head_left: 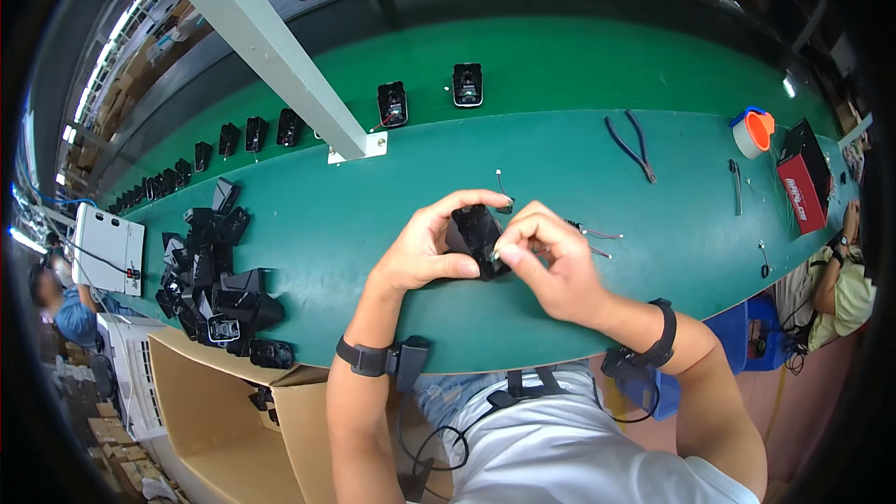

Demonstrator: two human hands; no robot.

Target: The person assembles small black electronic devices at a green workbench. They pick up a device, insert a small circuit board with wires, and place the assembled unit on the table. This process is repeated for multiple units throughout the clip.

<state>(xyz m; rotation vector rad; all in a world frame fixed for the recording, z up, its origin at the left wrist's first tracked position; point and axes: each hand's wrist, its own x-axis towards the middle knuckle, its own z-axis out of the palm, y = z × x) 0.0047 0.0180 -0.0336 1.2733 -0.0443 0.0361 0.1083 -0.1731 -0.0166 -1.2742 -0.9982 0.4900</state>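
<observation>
My left hand [416, 245] is closed around a black plastic housing [477, 230], thumb along its near side and fingers over its far side. The housing is tilted just above the green table, its dark hollow side partly in view. At its right edge, my right hand [553, 266] pinches with thumb and forefinger; what lies between the fingertips is too small to make out. By the left fingertips there is a small dark part [505, 206] with a thin wire. Several thin wires with small connectors [597, 234] lie beyond the right hand's knuckles.
Black housings [210, 266] lie piled on the left of the table [364, 187]. Several more stand in a row on the green belt [560, 56]. Blue-handled pliers [632, 147], a red box [805, 177] and an orange-and-white tape roll [752, 133] are to the right. A metal post [271, 47] rises behind.
</observation>
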